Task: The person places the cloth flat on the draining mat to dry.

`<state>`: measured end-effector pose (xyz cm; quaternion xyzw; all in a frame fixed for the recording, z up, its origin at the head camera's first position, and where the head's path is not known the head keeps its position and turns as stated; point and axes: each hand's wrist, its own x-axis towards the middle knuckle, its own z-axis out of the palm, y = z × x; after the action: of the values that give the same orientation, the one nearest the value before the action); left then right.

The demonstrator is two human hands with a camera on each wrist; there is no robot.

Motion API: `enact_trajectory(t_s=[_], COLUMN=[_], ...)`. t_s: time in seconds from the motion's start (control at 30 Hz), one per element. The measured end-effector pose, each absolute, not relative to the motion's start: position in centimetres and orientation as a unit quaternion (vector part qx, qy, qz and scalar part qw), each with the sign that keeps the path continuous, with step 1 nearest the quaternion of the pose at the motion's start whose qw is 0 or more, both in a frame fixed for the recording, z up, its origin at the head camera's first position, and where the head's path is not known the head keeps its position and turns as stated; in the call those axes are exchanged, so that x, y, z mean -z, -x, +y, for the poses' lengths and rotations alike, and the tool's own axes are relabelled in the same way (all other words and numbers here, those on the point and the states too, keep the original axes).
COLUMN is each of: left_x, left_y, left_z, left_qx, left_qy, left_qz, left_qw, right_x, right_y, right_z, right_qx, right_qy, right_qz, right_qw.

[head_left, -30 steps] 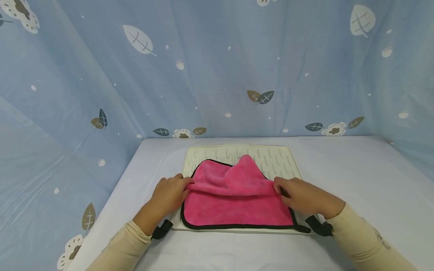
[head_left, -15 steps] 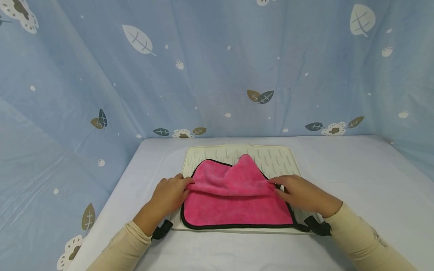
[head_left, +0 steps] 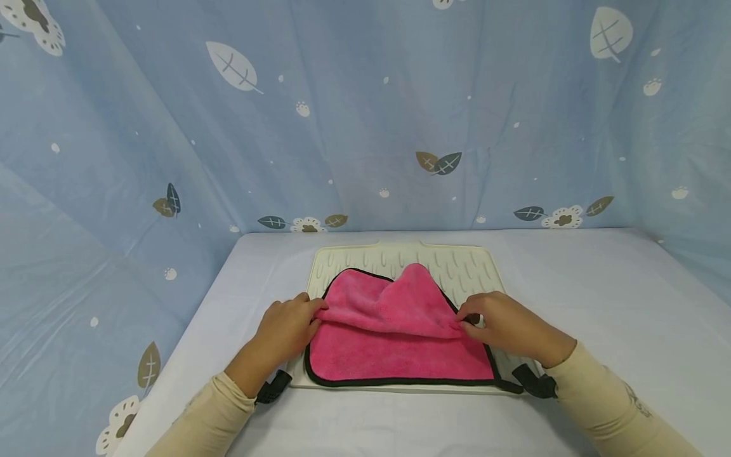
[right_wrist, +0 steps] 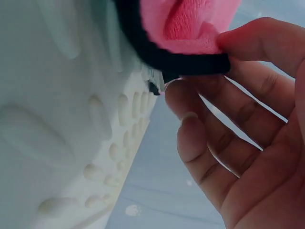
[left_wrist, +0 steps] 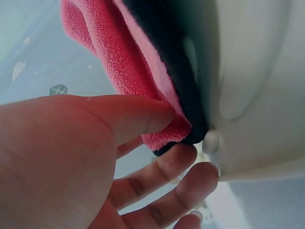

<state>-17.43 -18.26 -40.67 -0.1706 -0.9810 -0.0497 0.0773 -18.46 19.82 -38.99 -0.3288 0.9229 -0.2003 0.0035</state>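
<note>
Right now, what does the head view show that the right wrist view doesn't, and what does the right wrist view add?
Only the head view shows the left hand gripping the left side of the pink cloth, plus the left sleeve and right sleeve.

Only the right wrist view shows the palm side of the right hand.

Both show that hand pinching the cloth, the black trim, the pale ridged mat and the blue backdrop.

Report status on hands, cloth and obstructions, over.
Left hand and right hand pinch pink cloth at opposite sides. Cloth rumpled, lying on cream mat. No obstruction visible.
</note>
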Motion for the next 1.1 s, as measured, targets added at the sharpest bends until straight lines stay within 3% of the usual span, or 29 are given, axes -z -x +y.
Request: enact_trajectory(t_s=[0.33,0.67,1.1], left_x=[40.6,40.5,40.7], left_y=[17.4,17.4,17.5], left_z=[-18.2,-18.2,-18.3], left_qx=[0.054,0.054,0.050], left_qy=[0.164,0.167,0.165], left_qz=[-0.983,-0.982,-0.983], left_qw=[0.067,0.067,0.062], right_x=[39.2,39.4,38.2], right_y=[18.6,18.7,18.1], right_z=[19.9,19.9,19.5], right_qx=[0.260,0.234,0.188], right_qy=[0.319,0.326,0.265], right_qz=[0.908,0.913,0.943], right_qw=[0.077,0.079,-0.069])
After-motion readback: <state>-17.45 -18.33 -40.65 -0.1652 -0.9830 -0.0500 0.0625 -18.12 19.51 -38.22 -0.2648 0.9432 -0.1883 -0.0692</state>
